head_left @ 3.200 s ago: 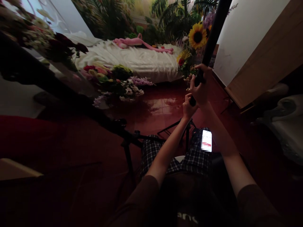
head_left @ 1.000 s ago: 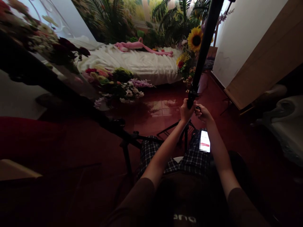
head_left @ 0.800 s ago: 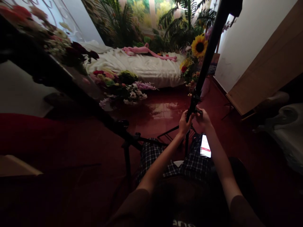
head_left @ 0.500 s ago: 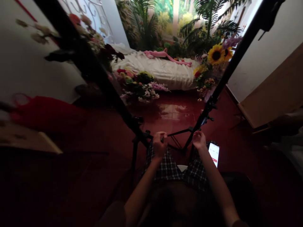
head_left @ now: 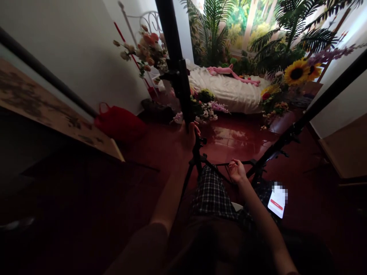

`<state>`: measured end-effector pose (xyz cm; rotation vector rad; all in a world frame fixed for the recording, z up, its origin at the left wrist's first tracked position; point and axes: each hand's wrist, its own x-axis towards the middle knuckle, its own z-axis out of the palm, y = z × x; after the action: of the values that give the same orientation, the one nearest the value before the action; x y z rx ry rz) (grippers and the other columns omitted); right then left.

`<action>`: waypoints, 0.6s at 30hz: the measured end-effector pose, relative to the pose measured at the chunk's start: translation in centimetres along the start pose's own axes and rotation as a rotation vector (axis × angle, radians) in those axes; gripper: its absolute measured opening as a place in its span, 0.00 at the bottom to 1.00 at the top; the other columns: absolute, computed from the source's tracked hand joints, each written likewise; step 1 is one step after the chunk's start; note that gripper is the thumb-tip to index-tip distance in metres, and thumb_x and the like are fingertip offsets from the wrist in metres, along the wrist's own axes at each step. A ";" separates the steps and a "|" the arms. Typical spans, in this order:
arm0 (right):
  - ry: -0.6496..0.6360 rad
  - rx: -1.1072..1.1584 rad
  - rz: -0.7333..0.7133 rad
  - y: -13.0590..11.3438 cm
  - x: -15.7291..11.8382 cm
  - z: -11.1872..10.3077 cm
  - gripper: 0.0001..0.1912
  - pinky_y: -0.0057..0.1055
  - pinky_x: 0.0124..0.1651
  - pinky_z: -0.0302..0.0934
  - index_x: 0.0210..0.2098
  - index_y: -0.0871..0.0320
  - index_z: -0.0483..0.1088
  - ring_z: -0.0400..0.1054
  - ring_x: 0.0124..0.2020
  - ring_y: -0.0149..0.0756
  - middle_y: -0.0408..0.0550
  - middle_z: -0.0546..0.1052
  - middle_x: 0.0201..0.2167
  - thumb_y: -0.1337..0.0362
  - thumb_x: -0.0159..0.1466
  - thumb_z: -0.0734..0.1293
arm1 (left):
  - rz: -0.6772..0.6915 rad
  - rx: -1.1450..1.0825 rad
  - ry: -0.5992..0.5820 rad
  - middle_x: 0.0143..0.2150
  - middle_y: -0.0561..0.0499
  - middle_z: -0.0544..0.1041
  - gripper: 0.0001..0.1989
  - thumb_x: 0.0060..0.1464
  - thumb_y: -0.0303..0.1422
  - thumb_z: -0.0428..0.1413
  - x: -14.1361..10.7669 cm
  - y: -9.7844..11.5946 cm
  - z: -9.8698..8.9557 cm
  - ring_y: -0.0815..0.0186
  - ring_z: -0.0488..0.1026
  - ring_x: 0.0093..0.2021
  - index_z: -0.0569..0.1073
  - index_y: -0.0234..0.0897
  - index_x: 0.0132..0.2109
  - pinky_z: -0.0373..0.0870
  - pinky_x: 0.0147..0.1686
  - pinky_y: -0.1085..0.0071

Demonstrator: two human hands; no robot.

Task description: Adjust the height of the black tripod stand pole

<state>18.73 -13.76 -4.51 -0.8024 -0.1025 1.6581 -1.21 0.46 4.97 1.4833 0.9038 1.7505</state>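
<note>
In the head view, my left hand (head_left: 188, 135) is closed around the upright of a black light stand or tripod (head_left: 178, 82), above its lower knob and spread legs. My right hand (head_left: 237, 171) is raised over my lap, its fingers loosely curled and slightly apart, with nothing visible in them. It hovers near the foot of a second black stand (head_left: 289, 133) that leans off to the right. A lit phone (head_left: 276, 202) lies by my right thigh, over the dark checked shorts (head_left: 215, 191).
Ahead stands a low bed with a white cover (head_left: 229, 89), a pink plush toy (head_left: 225, 70) on it. Artificial flowers (head_left: 210, 109) and sunflowers (head_left: 296, 72) flank it. A red bag (head_left: 119, 122) and a painted panel (head_left: 57, 109) are on the left. The red floor (head_left: 160, 141) is glossy.
My left hand has risen from above my lap and taken hold of the left stand's pole, which is now more upright. My right hand stays over my lap. The view has turned left.
</note>
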 end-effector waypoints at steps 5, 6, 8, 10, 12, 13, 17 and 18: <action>0.006 0.142 0.156 0.5 0.4 4.9 0.06 0.15 0.21 0.60 0.29 0.56 0.60 0.61 0.15 0.22 0.33 0.62 0.15 0.68 0.63 0.59 | -0.030 0.001 0.051 0.17 0.59 0.64 0.23 0.59 0.55 0.48 -0.4 -0.7 0.2 0.76 0.62 0.14 0.68 0.39 0.35 0.58 0.16 0.77; -0.035 0.149 0.205 0.7 0.5 6.2 0.06 0.15 0.19 0.58 0.29 0.56 0.60 0.60 0.15 0.22 0.33 0.61 0.15 0.67 0.64 0.59 | -0.032 0.002 0.060 0.17 0.59 0.65 0.22 0.59 0.55 0.49 -0.5 -0.7 0.2 0.76 0.62 0.15 0.68 0.39 0.35 0.58 0.16 0.78; -0.146 0.138 0.306 1.3 0.6 8.9 0.11 0.15 0.16 0.52 0.29 0.56 0.60 0.57 0.15 0.23 0.34 0.60 0.15 0.61 0.67 0.58 | -0.035 0.006 0.071 0.17 0.60 0.65 0.22 0.60 0.54 0.48 -0.5 -0.7 0.3 0.76 0.62 0.15 0.68 0.39 0.35 0.58 0.16 0.78; -0.252 0.126 0.399 1.7 0.9 11.5 0.19 0.16 0.13 0.47 0.26 0.56 0.57 0.55 0.15 0.24 0.35 0.60 0.16 0.52 0.69 0.55 | -0.037 0.023 0.086 0.17 0.60 0.64 0.21 0.60 0.53 0.48 -0.5 -0.8 0.4 0.77 0.61 0.15 0.68 0.39 0.35 0.58 0.17 0.78; -0.332 0.135 0.443 2.0 1.2 13.6 0.24 0.17 0.12 0.45 0.23 0.55 0.52 0.53 0.15 0.24 0.36 0.59 0.16 0.46 0.69 0.54 | -0.040 0.046 0.096 0.18 0.60 0.64 0.22 0.60 0.53 0.48 -0.6 -0.8 0.4 0.77 0.62 0.15 0.68 0.39 0.35 0.58 0.17 0.79; -0.357 0.144 0.450 1.9 1.4 14.4 0.26 0.16 0.12 0.45 0.22 0.54 0.50 0.52 0.15 0.23 0.36 0.58 0.15 0.46 0.69 0.54 | -0.042 0.053 0.097 0.18 0.59 0.64 0.22 0.60 0.54 0.48 -0.6 -0.8 0.4 0.77 0.62 0.15 0.68 0.39 0.35 0.58 0.17 0.78; -0.374 0.141 0.475 1.3 2.3 15.8 0.26 0.13 0.13 0.48 0.20 0.54 0.45 0.50 0.14 0.21 0.33 0.54 0.12 0.52 0.70 0.58 | -0.042 0.048 0.089 0.18 0.59 0.64 0.22 0.59 0.54 0.48 -0.6 -0.9 0.4 0.76 0.62 0.15 0.67 0.38 0.35 0.58 0.18 0.78; -0.373 0.137 0.485 1.1 2.5 15.8 0.26 0.13 0.14 0.49 0.20 0.54 0.45 0.50 0.14 0.21 0.33 0.53 0.12 0.53 0.70 0.58 | -0.039 0.048 0.087 0.18 0.60 0.64 0.23 0.59 0.55 0.48 -0.6 -0.9 0.4 0.76 0.62 0.15 0.67 0.38 0.35 0.58 0.18 0.78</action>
<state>9.06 -6.19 5.82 -0.4223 -0.0549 2.2375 -0.70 0.48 3.90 1.4193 1.0197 1.7878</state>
